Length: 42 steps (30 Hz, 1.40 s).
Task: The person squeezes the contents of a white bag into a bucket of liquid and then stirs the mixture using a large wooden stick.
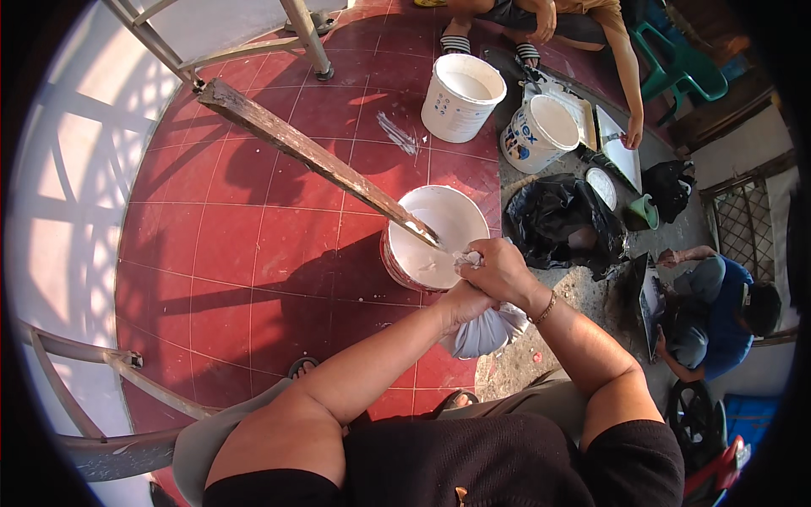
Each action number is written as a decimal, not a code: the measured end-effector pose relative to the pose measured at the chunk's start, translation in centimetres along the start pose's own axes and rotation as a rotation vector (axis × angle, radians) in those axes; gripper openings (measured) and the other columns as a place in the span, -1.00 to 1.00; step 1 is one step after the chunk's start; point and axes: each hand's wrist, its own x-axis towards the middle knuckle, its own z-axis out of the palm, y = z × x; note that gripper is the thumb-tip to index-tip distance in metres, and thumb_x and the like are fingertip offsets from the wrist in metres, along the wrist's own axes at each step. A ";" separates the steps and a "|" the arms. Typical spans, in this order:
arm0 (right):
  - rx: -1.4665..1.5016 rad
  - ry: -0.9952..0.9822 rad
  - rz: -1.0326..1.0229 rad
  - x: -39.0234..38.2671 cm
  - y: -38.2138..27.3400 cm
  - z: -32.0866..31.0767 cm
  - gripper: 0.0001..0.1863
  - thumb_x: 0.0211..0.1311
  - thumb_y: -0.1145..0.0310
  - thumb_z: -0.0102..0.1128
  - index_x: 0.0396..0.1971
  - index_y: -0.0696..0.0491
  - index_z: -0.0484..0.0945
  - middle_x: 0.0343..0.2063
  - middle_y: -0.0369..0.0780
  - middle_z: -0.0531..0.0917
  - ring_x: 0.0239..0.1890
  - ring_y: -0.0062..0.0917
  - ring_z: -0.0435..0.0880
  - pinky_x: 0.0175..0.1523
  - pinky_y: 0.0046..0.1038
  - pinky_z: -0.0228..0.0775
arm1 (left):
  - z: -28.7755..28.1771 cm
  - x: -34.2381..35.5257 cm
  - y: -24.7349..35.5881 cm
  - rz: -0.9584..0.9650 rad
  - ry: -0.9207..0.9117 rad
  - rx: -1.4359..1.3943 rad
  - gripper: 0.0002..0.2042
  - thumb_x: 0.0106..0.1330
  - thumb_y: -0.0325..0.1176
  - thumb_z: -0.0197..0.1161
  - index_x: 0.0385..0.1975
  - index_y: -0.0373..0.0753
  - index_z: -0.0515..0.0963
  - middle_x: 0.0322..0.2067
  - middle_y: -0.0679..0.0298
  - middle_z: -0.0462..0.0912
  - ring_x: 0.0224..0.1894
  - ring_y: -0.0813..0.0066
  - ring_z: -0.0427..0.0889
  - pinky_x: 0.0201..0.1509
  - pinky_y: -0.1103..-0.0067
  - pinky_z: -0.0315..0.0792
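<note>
Hands are working right by the white bucket (439, 228) on the red tile floor (236, 245). Inside the bucket there is white paint, and a long wooden stick (312, 156) is leaning in it, pointing up and away. The right hand (503, 270) is closing tight around the top of a white bag (486, 329), just at the bucket's near rim. The left hand (463, 304) is gripping the same bag just under it, squeezing. The bag is hanging down beside the bucket, fat at the bottom. Past the bucket, two more white buckets (460, 97) are standing. A black bag (562, 221) is lying to the right of the bucket.
</note>
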 end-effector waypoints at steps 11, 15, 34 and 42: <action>-0.025 0.015 -0.061 0.1 0.1 0.4 -0.70 0.00 0.16 0.20 -0.40 0.10 0.64 -0.45 0.00 0.64 -0.33 -0.11 0.64 -0.18 -0.22 0.47 | 0.3 0.2 -1.1 -0.040 0.067 -0.004 -0.77 0.19 -0.28 0.17 -0.23 -0.26 0.51 -0.39 0.32 0.55 -0.32 0.59 0.52 -0.29 0.59 0.40; 0.000 -0.088 -0.043 0.2 -0.2 -0.6 -0.68 -0.01 0.19 0.19 -0.42 0.18 0.62 -0.45 0.05 0.63 -0.33 -0.09 0.64 -0.19 -0.24 0.46 | 0.8 -0.5 -0.1 0.010 0.074 -0.137 -0.77 0.15 -0.34 0.19 -0.23 -0.29 0.51 -0.37 0.31 0.56 -0.31 0.58 0.53 -0.28 0.57 0.41; 0.020 -0.026 0.020 0.0 -0.7 0.2 -0.70 0.03 0.17 0.17 -0.36 0.08 0.64 -0.44 0.01 0.65 -0.31 -0.11 0.64 -0.14 -0.24 0.47 | 0.6 0.3 -1.5 -0.011 0.113 -0.078 -0.81 -0.03 -0.44 0.21 -0.38 -0.32 0.56 -0.43 0.23 0.59 -0.34 0.51 0.53 -0.27 0.54 0.41; 0.073 -0.105 0.060 0.4 0.3 1.0 -0.70 -0.02 0.17 0.21 -0.39 0.09 0.64 -0.45 0.00 0.65 -0.33 -0.13 0.65 -0.18 -0.26 0.49 | 0.5 0.3 -2.0 -0.016 0.109 -0.081 -0.77 -0.06 -0.49 0.21 -0.34 -0.35 0.55 -0.38 0.22 0.60 -0.32 0.49 0.55 -0.26 0.53 0.43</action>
